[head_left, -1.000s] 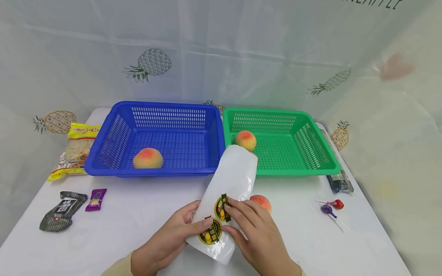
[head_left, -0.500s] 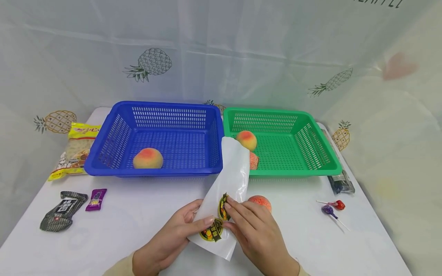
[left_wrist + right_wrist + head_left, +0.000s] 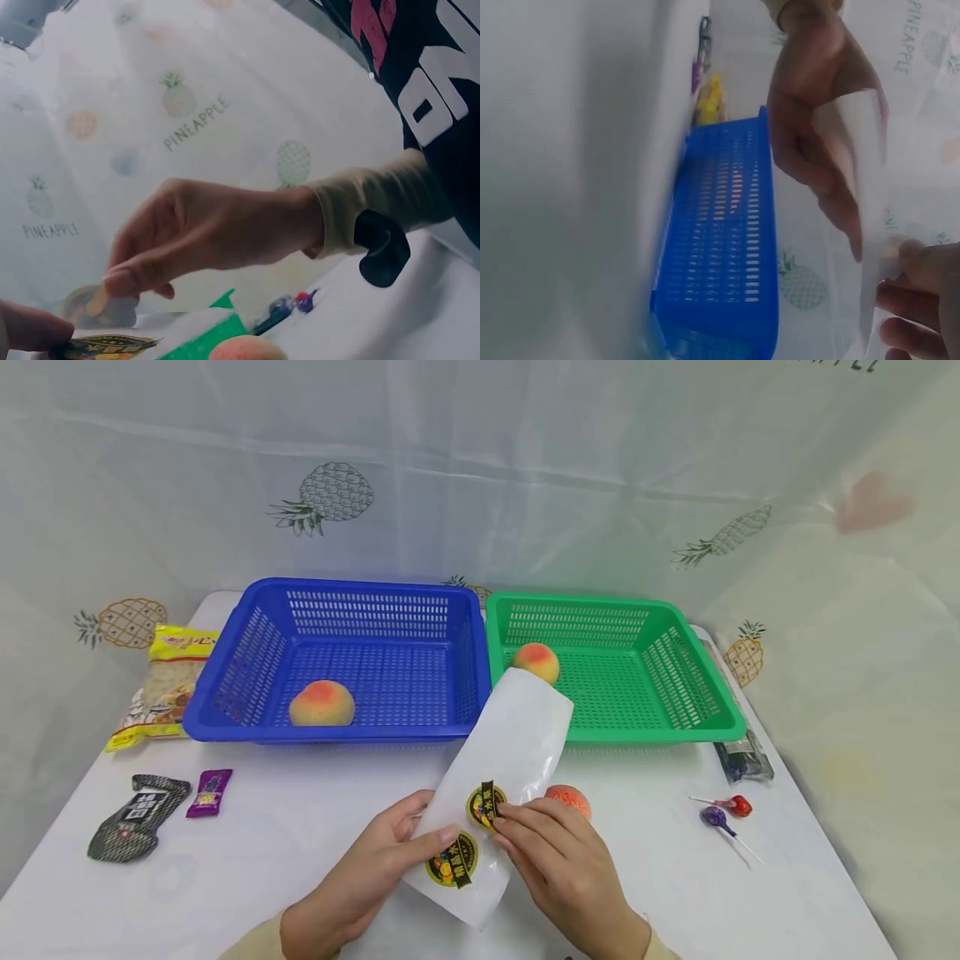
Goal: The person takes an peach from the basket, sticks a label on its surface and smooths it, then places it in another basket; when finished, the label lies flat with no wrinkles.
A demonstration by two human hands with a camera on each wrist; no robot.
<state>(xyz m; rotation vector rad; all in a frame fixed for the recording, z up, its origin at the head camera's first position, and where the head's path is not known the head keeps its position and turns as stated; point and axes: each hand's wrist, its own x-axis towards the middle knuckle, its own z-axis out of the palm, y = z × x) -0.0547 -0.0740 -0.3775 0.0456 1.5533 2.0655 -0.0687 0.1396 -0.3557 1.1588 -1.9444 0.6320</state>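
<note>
"PINEAPPLE" twice on printed cloth (image 3: 240,127), left half of left wrist view, again upper right in right wrist view, "水果" on upper sticker (image 3: 486,806), "精品水" on lower sticker (image 3: 452,859), lower centre, head view

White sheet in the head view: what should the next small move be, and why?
Probably the right grip should peel the upper round sticker off the white sheet: it seems to pinch that sticker's edge, while the left grip holds the sheet.
</note>
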